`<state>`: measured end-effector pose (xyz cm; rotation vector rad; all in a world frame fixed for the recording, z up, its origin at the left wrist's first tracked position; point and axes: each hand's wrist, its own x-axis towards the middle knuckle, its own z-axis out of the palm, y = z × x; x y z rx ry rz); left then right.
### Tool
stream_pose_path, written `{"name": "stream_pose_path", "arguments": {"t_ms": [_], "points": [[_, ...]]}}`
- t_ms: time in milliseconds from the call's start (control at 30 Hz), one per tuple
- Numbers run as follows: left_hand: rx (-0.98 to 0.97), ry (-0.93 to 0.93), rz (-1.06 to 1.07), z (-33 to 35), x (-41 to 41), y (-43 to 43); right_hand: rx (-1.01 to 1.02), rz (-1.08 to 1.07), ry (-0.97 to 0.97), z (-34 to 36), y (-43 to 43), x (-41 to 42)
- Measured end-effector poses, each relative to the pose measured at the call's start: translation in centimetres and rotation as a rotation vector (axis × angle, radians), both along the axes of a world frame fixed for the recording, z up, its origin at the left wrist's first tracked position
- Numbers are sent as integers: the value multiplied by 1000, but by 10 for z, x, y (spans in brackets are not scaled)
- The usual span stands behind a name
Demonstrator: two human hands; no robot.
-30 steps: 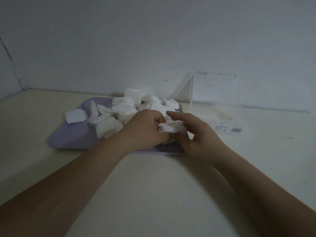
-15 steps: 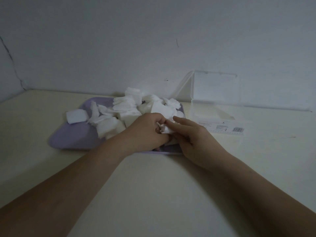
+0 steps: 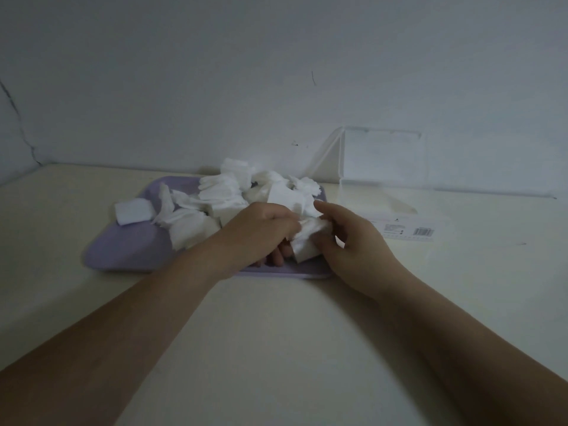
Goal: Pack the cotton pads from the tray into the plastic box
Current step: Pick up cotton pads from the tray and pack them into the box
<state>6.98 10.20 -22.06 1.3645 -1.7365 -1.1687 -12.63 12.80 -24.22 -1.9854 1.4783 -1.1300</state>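
- Lavender plastic tray (image 3: 123, 250) sits on the pale table (image 3: 276, 339), left of centre and close to the far wall (image 3: 276, 72).
- White cotton pads (image 3: 221, 192) lie heaped in a loose, untidy pile across the far and right parts of the tray.
- One square pad (image 3: 133, 211) lies apart from the pile at the tray's left edge.
- Both hands meet over the near right corner of the tray, with a small stack of cotton pads (image 3: 307, 244) between them.
- The left hand (image 3: 258, 232) comes in from the near left. Its fingers are curled under and clasp the left side of the small stack.
- The right hand (image 3: 356, 247) comes in from the near right. Its thumb and curled fingers clamp the right side of the same stack, and its index finger reaches over the top.
- The held stack looks rumpled, with uneven edges, and sits just above the tray floor. Whether it touches the tray cannot be told.
- A clear plastic box (image 3: 384, 192) stands on the table just right of the tray, near the wall.
- Its transparent lid (image 3: 381, 155) is open and stands upright at the far side.
- A white label with a barcode (image 3: 408, 232) shows on the near part of the box.
- A dark crack (image 3: 18, 118) runs down the wall at the far left.
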Motion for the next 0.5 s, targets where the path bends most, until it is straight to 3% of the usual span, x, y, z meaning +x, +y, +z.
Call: {"name": "stream_pose_path", "arguments": {"t_ms": [100,300,400,500], "points": [[-114,-19,-89,-2,2,3,35,7,-156,5,0,-2],[-301,95,-19,7,2,2,157,76,-602,20,-2,-4],[-234,214,-23,17,-7,3,220,191,-637,33,0,-12],[-242,191,-27,26,-27,-5,178,70,-649,44,-1,-22]]}}
